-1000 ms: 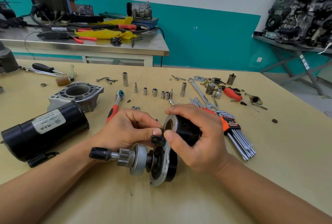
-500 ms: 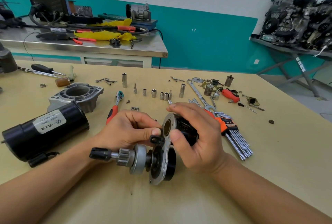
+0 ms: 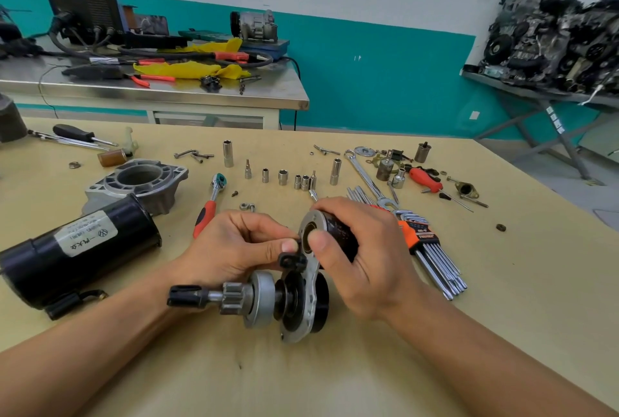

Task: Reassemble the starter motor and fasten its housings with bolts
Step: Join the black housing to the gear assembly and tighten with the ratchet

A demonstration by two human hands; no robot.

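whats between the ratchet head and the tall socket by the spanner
A row of small sockets and bits stands between the ratchet head and that tall socket, in the head view.

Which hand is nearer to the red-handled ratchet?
Left. The left hand, pinching a small black lever, sits just right of the ratchet; the right hand is farther right, gripping the black solenoid.

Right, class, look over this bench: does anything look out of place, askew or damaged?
Nothing looks damaged or spilled. The black motor body lies on its side, apart from the drive assembly that the left hand and right hand hold. The sockets stand upright in a loose row.
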